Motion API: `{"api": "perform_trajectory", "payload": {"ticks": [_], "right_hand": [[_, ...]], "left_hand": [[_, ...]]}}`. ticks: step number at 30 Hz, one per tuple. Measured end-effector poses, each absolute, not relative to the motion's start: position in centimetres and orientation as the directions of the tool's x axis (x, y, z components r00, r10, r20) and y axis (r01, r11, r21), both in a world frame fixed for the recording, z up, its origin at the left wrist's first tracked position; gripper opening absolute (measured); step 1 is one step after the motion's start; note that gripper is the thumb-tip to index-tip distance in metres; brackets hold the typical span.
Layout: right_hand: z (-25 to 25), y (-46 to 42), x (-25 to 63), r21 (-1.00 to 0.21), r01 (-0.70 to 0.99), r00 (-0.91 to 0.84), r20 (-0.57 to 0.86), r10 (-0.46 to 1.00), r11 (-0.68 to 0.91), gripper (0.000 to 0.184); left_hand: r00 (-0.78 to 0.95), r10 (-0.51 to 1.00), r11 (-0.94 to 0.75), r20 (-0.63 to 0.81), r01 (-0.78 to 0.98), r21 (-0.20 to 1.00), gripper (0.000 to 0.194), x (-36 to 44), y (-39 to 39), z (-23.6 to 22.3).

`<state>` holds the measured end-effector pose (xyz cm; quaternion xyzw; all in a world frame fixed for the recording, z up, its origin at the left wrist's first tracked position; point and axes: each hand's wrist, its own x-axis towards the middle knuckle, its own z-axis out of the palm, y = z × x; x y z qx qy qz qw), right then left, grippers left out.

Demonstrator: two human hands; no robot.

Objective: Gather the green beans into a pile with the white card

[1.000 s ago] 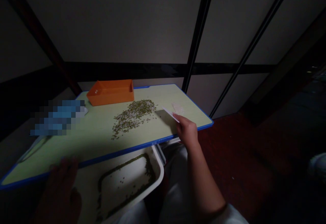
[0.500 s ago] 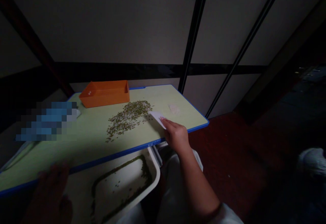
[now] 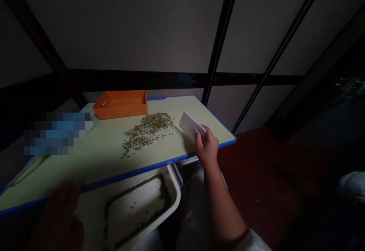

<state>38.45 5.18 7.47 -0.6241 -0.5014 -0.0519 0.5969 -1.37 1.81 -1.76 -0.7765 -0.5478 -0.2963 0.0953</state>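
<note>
My right hand grips a thin white plastic scraper with a small hole near its corner, thumb on the near face. The scraper is tilted over the right part of the pale green tabletop. Left of it lies a spread pile of small green beans or seeds, densest at its far right end. My left hand, in deep shadow, rests at the table's front edge with its fingers stretched out, holding nothing. Below the edge, a white drawer-like tray holds scattered green grains, mostly along its sides.
An orange open box stands at the table's back left. A pixelated blue object lies on the left, near a cable. A blue rim edges the table. Panelled doors rise behind it; the reddish floor is on the right.
My right hand has moved slightly right and lifted the scraper away from the pile, turning its flat face more upright. It now covers the pale patch on the table. My left hand stays put.
</note>
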Motion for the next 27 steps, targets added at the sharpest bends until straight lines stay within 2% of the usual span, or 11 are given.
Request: {"api": "perform_trajectory", "payload": {"ticks": [3,8,17,23,27], "right_hand": [[7.7,5.1,38.2,-0.756,0.617,0.557,0.615,0.559,0.217,0.026],[7.7,5.1,38.3,-0.787,0.571,0.572,0.585,0.575,0.233,0.026],[7.2,5.8,39.1,-0.765,0.622,0.597,0.602,0.531,0.168,0.027],[7.1,6.4,40.7,-0.763,0.641,0.648,0.598,0.472,0.086,0.029],[7.2,6.2,40.3,-0.768,0.608,0.632,0.621,0.464,0.199,0.030]], "left_hand": [[0.221,0.792,-0.373,0.569,0.913,0.164,0.077,-1.4,1.6,-1.6],[0.240,0.790,-0.386,0.564,0.909,0.154,0.076,-1.2,1.5,-1.3],[0.204,0.817,-0.354,0.540,0.916,0.190,0.077,-1.2,1.6,-1.3],[0.251,0.758,-0.410,0.602,0.901,0.141,0.074,-0.7,1.6,-0.8],[0.232,0.753,-0.393,0.616,0.909,0.137,0.071,-0.2,1.6,-0.3]]}}
